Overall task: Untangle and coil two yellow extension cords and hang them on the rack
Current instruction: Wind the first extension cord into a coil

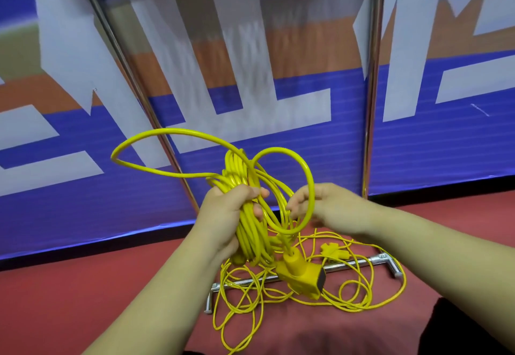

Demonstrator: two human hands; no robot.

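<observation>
Extension cords: one bundled in the hands, one loose on the floor.

Biggest to smallest:
- Banner wall (446, 145) fills the background, blue/white/orange print, blurred.
- Red floor (83, 299) below it.
- Rack: chrome poles, one upright (372, 90) on the right, one slanted (133, 84) on the left. Chrome base bar (356, 264) lies flat on the floor under the cords.
- Loose cord (362, 296): thin yellow tangle spread on the floor over and around the base bar, well below the hands.
- Coiled cord (250, 226): thick bundle of yellow loops held up in the air at centre frame. Two stray loops stick out above it, a wide one (167, 131) to the left and a rounder one (310, 182) to the right.
- Left hand (223, 215): fingers wrapped tight around the middle of the bundle, thumb on top.
- Right hand (328, 207): fingers bent together, tips nipping strands at the bundle's edge; the rounder loop passes across the front of this hand.
- Socket block (303, 274): yellow, dark face, hanging off the bottom of the bundle.
- Yellow plug (333, 251): on the floor just beside the base bar.
</observation>
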